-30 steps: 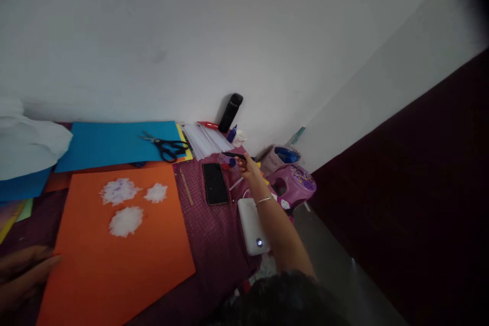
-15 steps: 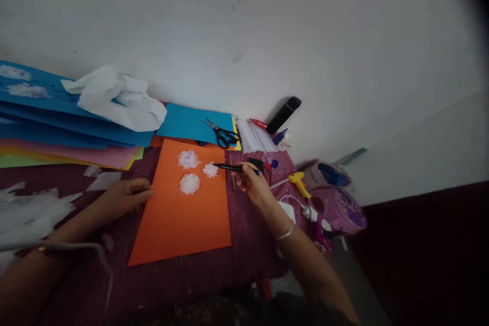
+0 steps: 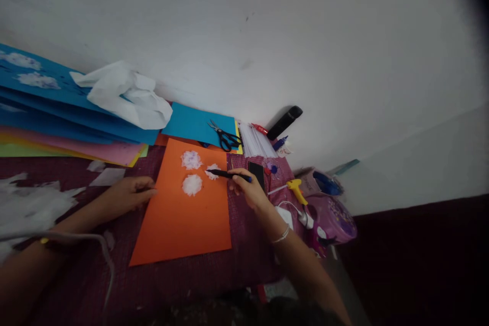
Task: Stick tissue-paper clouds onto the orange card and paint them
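A sheet of orange paper (image 3: 191, 229) lies on the table with three fluffy white tissue-like flowers on it. The upper flower (image 3: 191, 160) has purple tints, and the lower one (image 3: 191, 185) is plain white. My right hand (image 3: 246, 186) is closed round a black marker pen (image 3: 225, 173) with a blue end. Its tip reaches over the small right-hand flower (image 3: 212, 171); whether it touches is unclear. At the paper's left edge, my left hand (image 3: 133, 193) has its thumb and forefinger closed on the sheet.
Scissors (image 3: 225, 136) lie on blue paper (image 3: 191, 121) behind the sheet. Crumpled white tissue (image 3: 130, 97) tops stacked coloured papers at left. To the right are a black phone-like slab (image 3: 256, 173), a yellow glue gun (image 3: 297, 189) and a purple bag (image 3: 336, 214). A grey cable (image 3: 76, 236) crosses my left forearm.
The marker pen's tip has moved a little left across the small flower, with my right hand following. My left hand stays at the paper's edge. The camera view has shifted slightly.
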Motion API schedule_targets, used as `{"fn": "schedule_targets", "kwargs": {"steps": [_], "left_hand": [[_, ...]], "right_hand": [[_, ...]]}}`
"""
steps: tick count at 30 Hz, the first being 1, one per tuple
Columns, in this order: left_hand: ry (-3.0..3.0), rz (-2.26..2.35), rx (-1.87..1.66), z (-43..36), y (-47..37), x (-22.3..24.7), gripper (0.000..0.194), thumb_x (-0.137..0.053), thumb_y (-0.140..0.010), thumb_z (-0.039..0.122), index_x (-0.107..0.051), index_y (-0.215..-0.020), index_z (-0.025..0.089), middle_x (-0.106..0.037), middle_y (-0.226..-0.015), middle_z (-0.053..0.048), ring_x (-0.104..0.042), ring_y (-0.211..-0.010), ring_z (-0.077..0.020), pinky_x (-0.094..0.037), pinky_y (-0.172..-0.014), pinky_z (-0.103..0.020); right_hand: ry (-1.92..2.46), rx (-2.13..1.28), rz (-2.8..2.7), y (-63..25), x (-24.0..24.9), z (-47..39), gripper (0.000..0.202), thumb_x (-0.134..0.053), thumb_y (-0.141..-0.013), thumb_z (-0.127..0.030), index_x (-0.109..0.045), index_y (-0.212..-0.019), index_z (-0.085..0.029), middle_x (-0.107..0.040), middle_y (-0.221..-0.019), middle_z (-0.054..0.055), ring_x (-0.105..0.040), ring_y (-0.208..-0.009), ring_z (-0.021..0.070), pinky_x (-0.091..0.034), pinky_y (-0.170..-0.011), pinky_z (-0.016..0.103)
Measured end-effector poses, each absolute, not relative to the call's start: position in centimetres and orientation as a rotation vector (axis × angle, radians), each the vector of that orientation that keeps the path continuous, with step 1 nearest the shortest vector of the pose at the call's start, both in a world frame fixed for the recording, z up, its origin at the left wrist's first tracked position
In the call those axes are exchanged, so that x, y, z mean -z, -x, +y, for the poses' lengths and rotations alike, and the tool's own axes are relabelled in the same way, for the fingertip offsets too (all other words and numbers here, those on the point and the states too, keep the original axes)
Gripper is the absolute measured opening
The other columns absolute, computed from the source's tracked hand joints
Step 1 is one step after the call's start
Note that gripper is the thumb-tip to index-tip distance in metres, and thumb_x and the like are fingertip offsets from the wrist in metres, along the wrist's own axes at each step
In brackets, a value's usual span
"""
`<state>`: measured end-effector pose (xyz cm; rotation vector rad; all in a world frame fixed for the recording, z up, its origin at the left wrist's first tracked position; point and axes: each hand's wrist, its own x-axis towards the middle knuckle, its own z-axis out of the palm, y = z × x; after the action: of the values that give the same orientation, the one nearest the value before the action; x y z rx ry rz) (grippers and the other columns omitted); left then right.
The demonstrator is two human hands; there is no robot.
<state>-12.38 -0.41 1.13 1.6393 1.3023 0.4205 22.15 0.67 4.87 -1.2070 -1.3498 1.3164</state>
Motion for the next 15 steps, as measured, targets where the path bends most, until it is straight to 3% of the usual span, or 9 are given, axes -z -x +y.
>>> {"fn": "schedule_targets", "kwargs": {"steps": [10, 15], "left_hand": [[-1.618, 1.284, -0.452, -0.6, 12.5, -1.3, 0.030, -0.049, -0.085, 0.048, -0.047, -0.074, 0.019, -0.048, -0.064, 0.004, -0.047, -0.061, -0.0139, -0.034, -0.058, -0.026], [-1.667, 1.296, -0.440, -0.2, 12.6, -0.6, 0.037, -0.047, -0.080, 0.056, -0.047, -0.072, 0.020, -0.047, -0.061, 0.004, -0.047, -0.059, -0.0146, -0.035, -0.056, -0.025]], "right_hand": [[1.330, -1.196, -1.394, -21.8, -4.8, 0.8, 0.020, -0.066, -0.080, -0.032, -0.071, -0.097, -0.023, -0.063, -0.061, -0.003, -0.050, -0.045, 0.0090, -0.035, -0.042, 0.020], [1.316, -1.086, -1.356, -25.2, -7.2, 0.1, 0.024, -0.068, -0.079, -0.036, -0.069, -0.098, -0.022, -0.069, -0.072, 0.000, -0.057, -0.051, 0.0106, -0.039, -0.043, 0.020]]}}
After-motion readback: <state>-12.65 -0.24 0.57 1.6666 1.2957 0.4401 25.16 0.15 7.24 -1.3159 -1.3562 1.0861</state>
